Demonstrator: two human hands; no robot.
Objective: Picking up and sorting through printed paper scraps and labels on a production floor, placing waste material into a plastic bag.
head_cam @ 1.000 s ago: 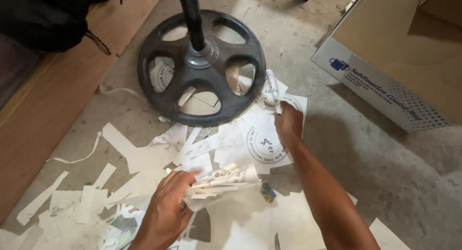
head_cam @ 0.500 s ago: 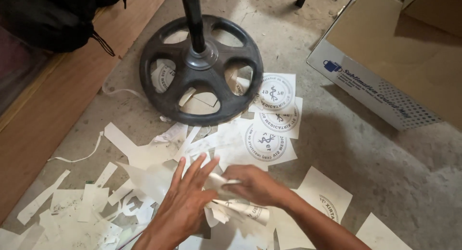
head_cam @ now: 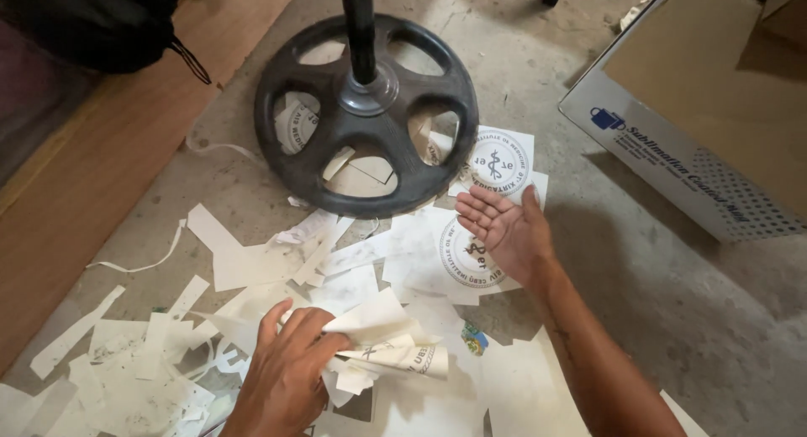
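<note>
My left hand [head_cam: 286, 370] grips a crumpled bunch of white paper scraps [head_cam: 387, 344] low in the view. My right hand [head_cam: 504, 231] is stretched out palm up, fingers apart, holding nothing. It hovers over white sheets printed with a round seal [head_cam: 496, 161], right beside the black round stand base [head_cam: 366, 118]. Many cut paper strips and offcuts [head_cam: 244, 260] litter the concrete floor around both hands.
A black pole [head_cam: 360, 29] rises from the stand base. An open cardboard box [head_cam: 698, 109] sits at the right. A wooden board [head_cam: 101, 151] runs along the left, with a black bag [head_cam: 92, 21] on it. A small coloured scrap [head_cam: 473, 340] lies between my arms.
My right hand left the bunch held by my left hand and moved up to the printed sheets near the base, turning palm up. My left hand closed tighter on the scraps.
</note>
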